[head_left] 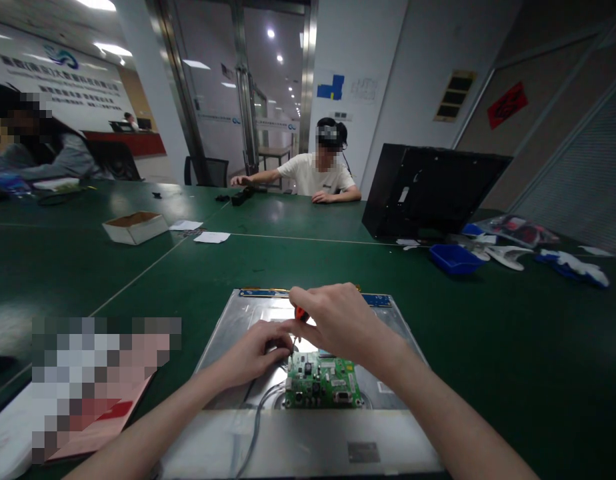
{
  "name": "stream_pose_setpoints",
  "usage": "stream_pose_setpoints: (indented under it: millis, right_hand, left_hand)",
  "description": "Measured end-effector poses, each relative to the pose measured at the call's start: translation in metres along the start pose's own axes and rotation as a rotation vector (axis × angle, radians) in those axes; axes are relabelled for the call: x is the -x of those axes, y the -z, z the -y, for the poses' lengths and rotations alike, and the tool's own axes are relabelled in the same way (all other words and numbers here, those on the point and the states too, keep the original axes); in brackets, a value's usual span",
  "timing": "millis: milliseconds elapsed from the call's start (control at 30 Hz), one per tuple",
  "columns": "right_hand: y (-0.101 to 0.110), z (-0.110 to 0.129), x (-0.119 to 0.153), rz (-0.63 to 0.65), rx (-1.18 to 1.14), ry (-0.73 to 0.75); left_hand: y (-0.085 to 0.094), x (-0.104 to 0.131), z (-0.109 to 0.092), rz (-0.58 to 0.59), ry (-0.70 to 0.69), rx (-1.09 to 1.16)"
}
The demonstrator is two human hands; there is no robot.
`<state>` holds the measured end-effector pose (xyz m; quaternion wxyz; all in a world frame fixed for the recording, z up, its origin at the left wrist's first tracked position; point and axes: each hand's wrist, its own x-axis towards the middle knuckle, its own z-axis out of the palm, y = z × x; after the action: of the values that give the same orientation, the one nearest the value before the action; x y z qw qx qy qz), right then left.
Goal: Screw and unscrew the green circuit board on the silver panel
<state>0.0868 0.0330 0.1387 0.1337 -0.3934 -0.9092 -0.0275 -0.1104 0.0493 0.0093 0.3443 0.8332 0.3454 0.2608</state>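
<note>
My right hand (338, 317) is wrapped round the red and black handle of a screwdriver (301, 313), which points down. Its thin shaft meets the upper left corner of a green circuit board (323, 383). Close against that shaft, the fingers of my left hand (261, 350) are curled together at the same corner; what they pinch, if anything, is hidden. Beneath the board lies a silver metal display panel (223, 397) with a blue circuit strip (381, 300) along its far edge. Grey cables (258, 420) run from the board's left side towards me.
A black monitor housing (433, 190) stands at the back right, with a blue tray (455, 259) and gloves (578, 267) nearby. A white box (135, 228) and papers (212, 237) lie back left. A person (321, 170) sits opposite; another (48, 150) sits far left.
</note>
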Motion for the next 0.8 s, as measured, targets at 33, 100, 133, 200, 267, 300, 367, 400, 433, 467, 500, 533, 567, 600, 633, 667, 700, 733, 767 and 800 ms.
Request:
stream_pose_setpoints:
  millis: [33, 100, 133, 200, 267, 300, 367, 400, 433, 467, 500, 533, 567, 600, 633, 667, 700, 733, 767, 800]
  right_hand:
    - [-0.0019, 0.0005, -0.0008, -0.012, 0.007, -0.014]
    - [-0.0052, 0.0017, -0.0021, -0.034, -0.001, -0.017]
    - [-0.0060, 0.0021, -0.0025, -0.039, -0.015, -0.008]
    - [-0.0056, 0.0020, -0.0021, -0.032, -0.060, 0.016]
    - [-0.0025, 0.0005, -0.0001, -0.012, -0.116, 0.038]
    - [-0.0006, -0.0004, 0.0012, -0.002, -0.138, 0.050]
    - [0.0024, -0.0019, 0.0035, 0.012, -0.152, 0.063]
    - [0.0030, -0.0022, 0.0041, 0.014, -0.141, 0.056]
    - [0.0028, -0.0023, 0.0042, 0.015, -0.122, 0.039]
    - [0.0019, -0.0020, 0.0038, 0.013, -0.100, 0.016]
    - [0.0004, -0.0016, 0.0029, 0.008, -0.079, -0.012]
    - [-0.0013, -0.0012, 0.0018, 0.003, -0.061, -0.033]
    - [-0.0030, -0.0009, 0.0006, 0.001, -0.052, -0.041]
    - [-0.0042, -0.0006, -0.0004, -0.001, -0.052, -0.037]
    - [-0.0047, -0.0005, -0.0011, -0.001, -0.062, -0.024]
    - [-0.0044, -0.0006, -0.0012, 0.000, -0.079, -0.006]
    - [-0.0033, -0.0007, -0.0009, 0.005, -0.101, 0.013]
    - [-0.0017, -0.0008, -0.0002, 0.013, -0.125, 0.029]
    - [0.0001, -0.0009, 0.0008, 0.021, -0.144, 0.041]
    - [0.0017, -0.0009, 0.0017, 0.029, -0.157, 0.052]
  left_hand:
    - [-0.0003, 0.0000, 0.0005, 0.001, 0.007, 0.001]
    - [-0.0010, 0.0001, 0.0023, 0.000, 0.017, -0.004]
    - [-0.0014, 0.0003, 0.0034, -0.002, 0.018, -0.004]
    - [-0.0020, 0.0009, 0.0055, -0.008, 0.010, 0.002]
    - [-0.0022, 0.0015, 0.0066, -0.012, 0.001, -0.004]
    - [-0.0021, 0.0017, 0.0067, -0.015, -0.003, -0.015]
    - [-0.0015, 0.0020, 0.0057, -0.017, -0.008, -0.036]
    - [-0.0011, 0.0020, 0.0048, -0.017, -0.013, -0.043]
    - [-0.0007, 0.0020, 0.0038, -0.017, -0.016, -0.043]
    - [-0.0004, 0.0019, 0.0029, -0.014, -0.017, -0.038]
    - [-0.0002, 0.0017, 0.0021, -0.011, -0.014, -0.030]
    - [-0.0003, 0.0016, 0.0017, -0.012, -0.007, -0.021]
    - [-0.0004, 0.0015, 0.0017, -0.016, 0.001, -0.013]
    - [-0.0008, 0.0016, 0.0021, -0.018, 0.009, -0.007]
    - [-0.0012, 0.0017, 0.0028, -0.019, 0.013, -0.005]
    - [-0.0017, 0.0018, 0.0038, -0.021, 0.014, -0.007]
    - [-0.0021, 0.0020, 0.0048, -0.020, 0.013, -0.011]
    - [-0.0025, 0.0022, 0.0058, -0.018, 0.013, -0.017]
    - [-0.0028, 0.0024, 0.0065, -0.016, 0.013, -0.024]
    - [-0.0029, 0.0025, 0.0068, -0.014, 0.013, -0.032]
